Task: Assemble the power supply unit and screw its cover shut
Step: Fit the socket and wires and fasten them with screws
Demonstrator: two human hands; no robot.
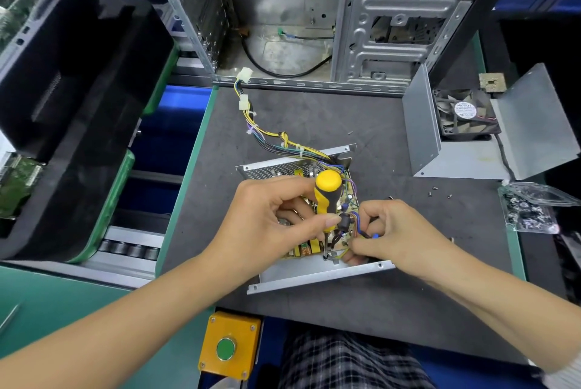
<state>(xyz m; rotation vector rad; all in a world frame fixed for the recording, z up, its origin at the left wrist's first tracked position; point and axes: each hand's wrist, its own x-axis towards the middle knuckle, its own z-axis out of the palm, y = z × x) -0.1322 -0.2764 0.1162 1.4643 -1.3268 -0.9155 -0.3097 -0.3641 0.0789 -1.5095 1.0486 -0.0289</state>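
1. Progress, judged: early to middle. The circuit board (309, 250) lies in the open power supply chassis (317, 277) at the middle of the worktop (361, 310); the near-corner board screw (325, 257) is being driven. The cover is not yet on.
2. Left hand (270, 218): grip clenched round the yellow-and-black screwdriver (327, 196), tip down at that screw.
3. Right hand (390, 233): grip pinching wires just beside the screwdriver tip.
4. Left to do, judged: remaining board screws, cover fitted and screwed.
5. Count: one chassis; one screwdriver; one cover with fan (471, 137), right edge, well apart; one wire harness (267, 134) running to the far edge; about three loose screws (435, 190) near the cover; one clear screw tray (531, 209), right edge; one computer case (314, 17), far edge.
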